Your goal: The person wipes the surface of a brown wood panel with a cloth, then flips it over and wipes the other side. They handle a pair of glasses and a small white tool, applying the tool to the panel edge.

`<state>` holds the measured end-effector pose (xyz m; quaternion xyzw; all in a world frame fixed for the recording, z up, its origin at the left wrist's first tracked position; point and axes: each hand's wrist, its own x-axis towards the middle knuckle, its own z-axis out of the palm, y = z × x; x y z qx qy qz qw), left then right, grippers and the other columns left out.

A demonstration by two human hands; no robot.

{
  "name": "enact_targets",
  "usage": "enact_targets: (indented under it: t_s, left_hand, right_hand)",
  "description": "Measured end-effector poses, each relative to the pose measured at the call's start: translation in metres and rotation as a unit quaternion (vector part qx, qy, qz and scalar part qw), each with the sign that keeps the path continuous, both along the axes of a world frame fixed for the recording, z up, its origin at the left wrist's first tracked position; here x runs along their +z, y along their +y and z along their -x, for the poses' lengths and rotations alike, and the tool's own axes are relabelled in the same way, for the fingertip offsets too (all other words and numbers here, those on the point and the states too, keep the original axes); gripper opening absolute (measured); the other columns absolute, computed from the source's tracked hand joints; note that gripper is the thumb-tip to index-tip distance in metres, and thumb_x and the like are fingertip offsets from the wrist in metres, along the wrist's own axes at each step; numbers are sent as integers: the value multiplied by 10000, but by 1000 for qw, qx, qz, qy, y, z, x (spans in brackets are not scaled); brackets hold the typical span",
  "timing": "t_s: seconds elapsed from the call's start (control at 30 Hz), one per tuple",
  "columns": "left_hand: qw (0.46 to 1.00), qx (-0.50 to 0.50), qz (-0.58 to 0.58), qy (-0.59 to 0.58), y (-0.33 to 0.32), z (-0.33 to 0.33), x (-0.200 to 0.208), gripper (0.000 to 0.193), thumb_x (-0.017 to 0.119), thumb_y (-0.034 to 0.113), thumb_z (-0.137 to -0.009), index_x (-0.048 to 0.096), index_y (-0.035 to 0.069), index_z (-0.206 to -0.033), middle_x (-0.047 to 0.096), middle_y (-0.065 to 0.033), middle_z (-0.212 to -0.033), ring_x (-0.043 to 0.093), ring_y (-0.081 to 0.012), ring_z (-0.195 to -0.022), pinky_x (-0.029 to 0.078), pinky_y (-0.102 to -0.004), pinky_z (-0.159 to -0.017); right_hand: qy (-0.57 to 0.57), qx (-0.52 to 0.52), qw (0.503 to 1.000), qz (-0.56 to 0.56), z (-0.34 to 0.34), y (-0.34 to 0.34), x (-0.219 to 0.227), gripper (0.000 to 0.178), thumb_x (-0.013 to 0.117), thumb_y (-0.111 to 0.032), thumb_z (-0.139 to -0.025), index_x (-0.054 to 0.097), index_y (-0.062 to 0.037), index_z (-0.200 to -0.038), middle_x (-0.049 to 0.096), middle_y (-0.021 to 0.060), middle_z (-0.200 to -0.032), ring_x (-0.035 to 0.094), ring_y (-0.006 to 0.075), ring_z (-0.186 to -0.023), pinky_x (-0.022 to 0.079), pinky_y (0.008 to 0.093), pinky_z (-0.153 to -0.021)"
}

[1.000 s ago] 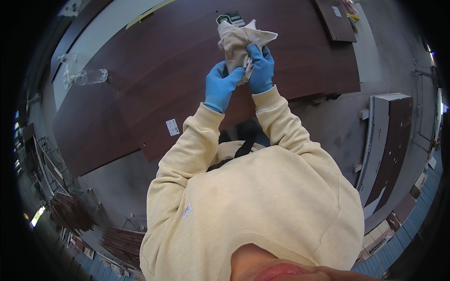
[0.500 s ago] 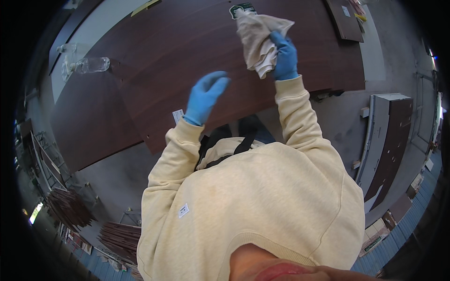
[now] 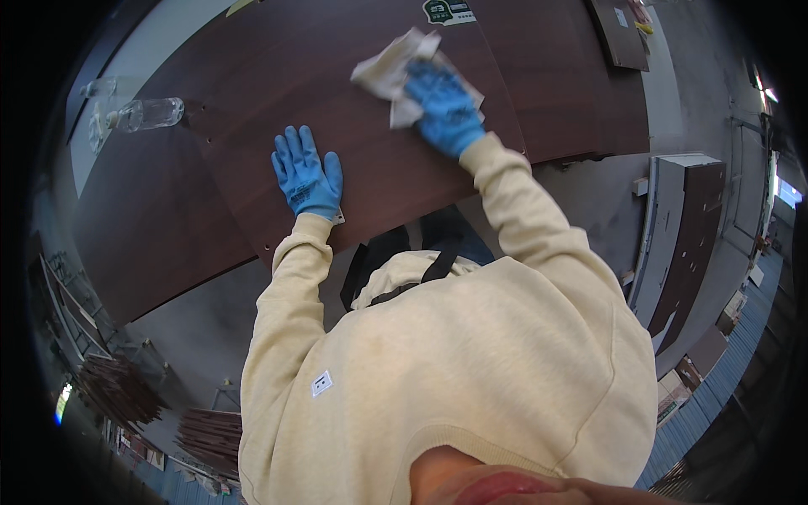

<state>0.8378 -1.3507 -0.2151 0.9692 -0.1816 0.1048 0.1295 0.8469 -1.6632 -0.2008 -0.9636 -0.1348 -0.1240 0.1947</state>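
Observation:
A dark brown wood-grain panel (image 3: 370, 172) spreads out in front of me. On its near part my left hand (image 3: 308, 178), in a blue glove, lies flat with the fingers stretched and holds nothing. A small white label (image 3: 339, 217) peeks out beside its wrist. Farther off and to the right, my right hand (image 3: 444, 108), gloved in blue as well, presses a crumpled off-white cloth (image 3: 385, 71) onto the panel. Motion blurs this hand somewhat, and its fingertips are partly lost in the folds.
A clear plastic bottle (image 3: 150, 114) lies at the left, with another clear bottle (image 3: 99, 87) behind it. Beyond the cloth is a green and white sticker (image 3: 449, 12). A smaller brown board (image 3: 619, 40) rests at the far right. Upright panels (image 3: 683, 223) stand on the right; brown boards (image 3: 118, 391) are stacked lower left.
My left hand has come down from the air onto the panel, its fingers spreading flat. My right hand has carried the dangling cloth leftward and laid it on the panel, baring the sticker.

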Motion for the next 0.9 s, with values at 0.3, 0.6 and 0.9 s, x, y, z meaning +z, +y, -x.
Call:
enact_targets:
  t_s: [0.3, 0.6, 0.9]
  left_hand:
    - [999, 10, -33, 12, 3, -1, -20, 747, 621, 354, -1008, 374, 57, -1647, 318, -218, -1717, 257, -441, -1598, 197, -589, -1295]
    - [998, 6, -28, 50, -5, -5, 0, 761, 619, 363, -998, 372, 52, -1647, 308, -227, -1718, 245, -444, -1602, 181, -589, -1302]
    - [999, 27, -16, 44, -3, -1, 5, 718, 594, 331, -1005, 395, 71, -1644, 328, -204, -1720, 271, -414, -1602, 199, -562, -1300]
  right_hand:
    - [-80, 128, 982, -112, -16, 130, -18, 380, 554, -121, -994, 644, -60, -1358, 624, 219, -1448, 627, 358, -1326, 475, 485, -1147]
    - [-25, -135, 991, -5, -164, -3, -48, 467, 611, -241, -984, 624, -61, -1415, 598, 204, -1501, 545, 351, -1417, 387, 430, -1220]
    - [-4, -46, 996, -70, -186, 45, -37, 360, 568, -170, -987, 659, -29, -1306, 620, 257, -1416, 594, 428, -1320, 467, 477, -1146]
